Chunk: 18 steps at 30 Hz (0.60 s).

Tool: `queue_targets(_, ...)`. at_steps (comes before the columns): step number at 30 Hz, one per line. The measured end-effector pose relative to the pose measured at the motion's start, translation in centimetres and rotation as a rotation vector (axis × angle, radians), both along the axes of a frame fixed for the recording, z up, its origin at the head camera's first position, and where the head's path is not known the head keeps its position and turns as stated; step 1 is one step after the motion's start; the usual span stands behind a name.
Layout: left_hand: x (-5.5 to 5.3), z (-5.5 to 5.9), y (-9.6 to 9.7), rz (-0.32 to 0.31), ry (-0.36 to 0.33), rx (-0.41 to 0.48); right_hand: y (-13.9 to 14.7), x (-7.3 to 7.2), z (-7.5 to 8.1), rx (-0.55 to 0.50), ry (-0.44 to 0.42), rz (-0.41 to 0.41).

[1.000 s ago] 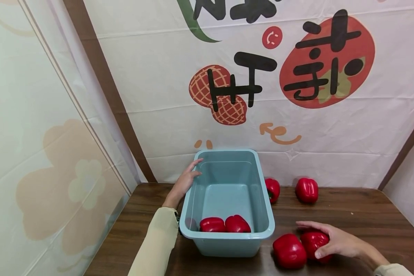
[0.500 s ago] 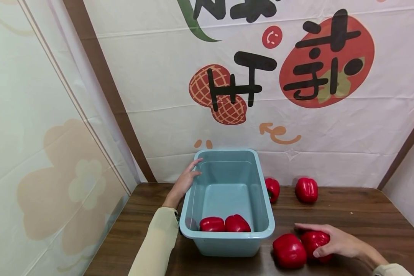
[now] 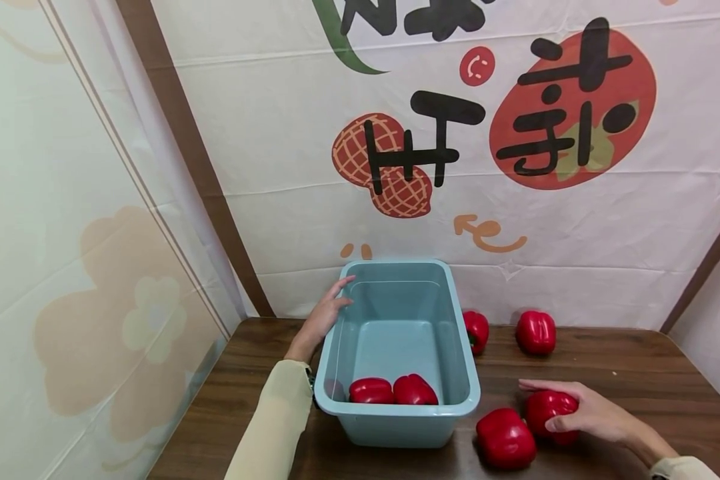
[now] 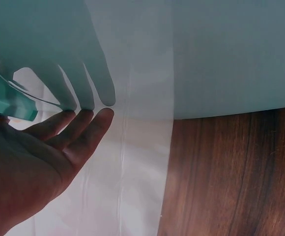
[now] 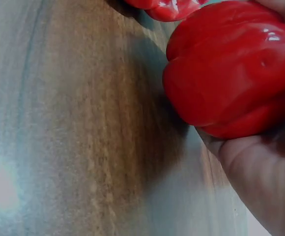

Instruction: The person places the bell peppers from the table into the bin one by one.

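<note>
A light-blue plastic basin (image 3: 405,410) stands on the wooden table with two red bell peppers (image 3: 416,389) inside, at its near end. My left hand (image 3: 323,319) holds its left side, with thumb and forefinger over the rim. In the left wrist view, other fingers (image 4: 91,132) touch the basin's outer wall (image 4: 231,54). To the right of the basin, my right hand (image 3: 597,413) grips a red bell pepper (image 3: 549,415) between thumb and fingers; the right wrist view shows that pepper (image 5: 231,69) above its shadow. Another bell pepper (image 3: 505,438) lies just left of it.
Two more red bell peppers lie at the back: one (image 3: 477,331) against the basin's right side, partly hidden, and one (image 3: 536,332) farther right. A printed cloth (image 3: 300,220) hangs behind the wooden table (image 3: 630,373).
My right hand has shifted slightly up and right with the gripped bell pepper, which now sits a little apart from the neighbouring one. The left hand and basin stay in place.
</note>
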<state>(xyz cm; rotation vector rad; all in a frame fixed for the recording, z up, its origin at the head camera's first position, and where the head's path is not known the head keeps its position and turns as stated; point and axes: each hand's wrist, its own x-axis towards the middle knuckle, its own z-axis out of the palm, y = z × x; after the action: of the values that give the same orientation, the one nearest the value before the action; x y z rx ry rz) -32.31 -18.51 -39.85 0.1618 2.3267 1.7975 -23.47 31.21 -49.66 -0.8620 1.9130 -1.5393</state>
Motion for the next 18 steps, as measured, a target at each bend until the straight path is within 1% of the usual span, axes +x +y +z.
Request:
queue_targets(1, -0.2, -0.36, -0.03, 0.007, 0.005, 0.001, 0.04, -0.08, -0.06, -0.003, 0.016, -0.006)
queue_targets(3, -0.24, -0.62, 0.0, 0.017, 0.02, -0.004, 0.07, -0.2, -0.14, -0.003, 0.034, -0.021)
queue_targets(10, -0.28, -0.83, 0.08, 0.033, 0.042, -0.013, -0.03, -0.58, -0.39, 0.044, 0.051, -0.075)
queue_targets(18, -0.33, -0.79, -0.01, 0.034, 0.04, -0.018, -0.38, -0.9, -0.47, 0.067, 0.05, -0.066)
